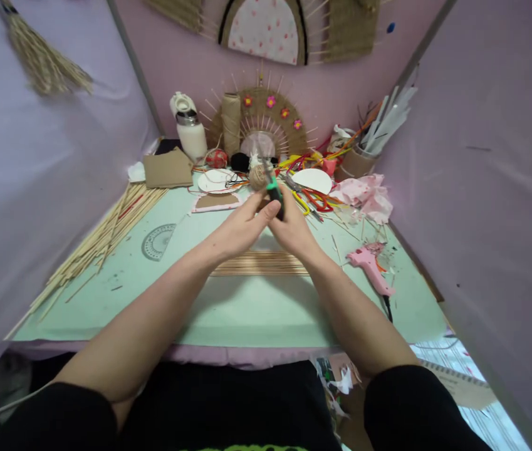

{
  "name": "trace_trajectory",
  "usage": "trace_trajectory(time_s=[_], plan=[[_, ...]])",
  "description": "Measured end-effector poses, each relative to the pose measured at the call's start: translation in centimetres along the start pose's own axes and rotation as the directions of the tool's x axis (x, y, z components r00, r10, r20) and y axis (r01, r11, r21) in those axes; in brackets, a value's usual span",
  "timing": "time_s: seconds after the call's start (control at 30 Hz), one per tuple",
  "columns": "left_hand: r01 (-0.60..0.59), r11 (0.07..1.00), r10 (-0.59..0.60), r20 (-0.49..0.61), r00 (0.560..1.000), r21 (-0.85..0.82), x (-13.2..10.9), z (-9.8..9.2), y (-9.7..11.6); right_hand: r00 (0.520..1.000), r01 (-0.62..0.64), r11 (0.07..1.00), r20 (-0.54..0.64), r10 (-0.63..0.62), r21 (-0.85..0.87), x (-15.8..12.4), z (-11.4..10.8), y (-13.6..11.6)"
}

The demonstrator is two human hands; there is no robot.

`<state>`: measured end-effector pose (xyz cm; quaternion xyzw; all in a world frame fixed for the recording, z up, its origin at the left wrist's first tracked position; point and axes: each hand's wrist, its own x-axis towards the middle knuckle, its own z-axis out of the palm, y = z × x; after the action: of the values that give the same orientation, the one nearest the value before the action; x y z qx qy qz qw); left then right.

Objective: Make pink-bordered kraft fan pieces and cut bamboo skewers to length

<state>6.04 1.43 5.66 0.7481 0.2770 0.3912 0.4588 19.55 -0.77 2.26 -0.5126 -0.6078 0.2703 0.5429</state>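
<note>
My two hands meet above the middle of the green cutting mat [247, 307]. My right hand [294, 228] is closed round a small tool with a black and green handle [275, 194], its thin tip pointing up and away. My left hand [242, 225] reaches in from the left, fingers pressed against the tool's handle; I cannot make out anything else in it. Just beyond the hands sits a ball of twine [257, 178]. Under my wrists a flat row of thin wooden sticks [260, 263] lies side by side on the mat.
A long pile of sticks [101, 241] lies on the left, next to a protractor [157, 241]. A pink glue gun [370, 266] rests on the right. Scissors [315, 200], pink tissue [369, 194], cardboard [168, 169], a white bottle [190, 128] and a woven sunburst [266, 119] crowd the back.
</note>
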Motion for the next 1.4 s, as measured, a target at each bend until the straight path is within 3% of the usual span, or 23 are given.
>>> trace_trajectory(time_s=[0.13, 0.23, 0.33, 0.5, 0.63, 0.7, 0.87, 0.97, 1.07, 1.13, 1.23, 1.33, 1.4], plan=[[0.075, 0.920, -0.136, 0.134, 0.982, 0.384, -0.1, -2.1, -2.8, 0.937, -0.314, 0.890, -0.040, 0.346, 0.332, 0.4, -2.0, 1.2], [0.068, 0.840, -0.240, 0.255, 0.937, 0.539, -1.0, -2.8, -4.6, 0.903, -0.367, 0.757, 0.012, 0.429, 0.541, 0.3, -2.7, 1.1], [0.029, 0.783, -0.234, 0.251, 0.939, 0.621, -1.4, -2.6, -5.2, 0.877, -0.429, 0.646, 0.120, 0.465, 0.631, 0.1, -2.6, 0.3], [0.041, 0.777, -0.154, 0.126, 0.980, 0.628, -1.3, -2.3, -5.1, 0.766, -0.587, 0.407, 0.317, 0.560, 0.700, -0.8, -1.1, -1.0], [0.003, 0.782, -0.005, 0.001, 1.000, 0.623, -1.4, -2.6, -5.4, 0.710, -0.661, 0.368, 0.386, 0.590, 0.654, -1.7, 0.1, -1.4], [-0.011, 0.791, 0.033, -0.025, 0.999, 0.611, -1.4, -2.8, -5.6, 0.670, -0.700, 0.302, 0.449, 0.592, 0.647, -1.9, 0.4, -1.5], [0.004, 0.869, 0.001, -0.010, 1.000, 0.494, -1.5, -3.1, -6.0, 0.502, -0.794, 0.034, 0.622, 0.601, 0.608, -1.9, 0.4, -1.3], [0.056, 0.920, -0.064, 0.009, 0.998, 0.387, -1.4, -3.1, -6.0, 0.426, -0.835, -0.036, 0.686, 0.590, 0.549, -2.1, 0.6, -1.2], [0.063, 0.940, -0.066, -0.001, 0.998, 0.335, -1.4, -3.0, -5.9, 0.385, -0.853, -0.068, 0.711, 0.588, 0.518, -2.4, 0.9, -1.1], [0.048, 0.941, -0.042, -0.024, 0.999, 0.334, -1.5, -2.8, -5.9, 0.380, -0.856, -0.068, 0.713, 0.589, 0.512, -2.6, 1.1, -1.2], [0.050, 0.935, -0.030, -0.062, 0.998, 0.350, -1.9, -2.4, -6.0, 0.422, -0.842, -0.027, 0.689, 0.590, 0.539, -2.5, 1.3, -1.4], [0.085, 0.936, -0.058, -0.088, 0.994, 0.342, -2.2, -2.1, -6.1, 0.502, -0.820, 0.059, 0.667, 0.551, 0.569, -2.3, 1.3, -1.4], [0.147, 0.942, -0.113, -0.129, 0.985, 0.300, -2.1, -2.0, -6.0, 0.576, -0.799, 0.168, 0.654, 0.490, 0.578, -2.3, 1.1, -1.3]])
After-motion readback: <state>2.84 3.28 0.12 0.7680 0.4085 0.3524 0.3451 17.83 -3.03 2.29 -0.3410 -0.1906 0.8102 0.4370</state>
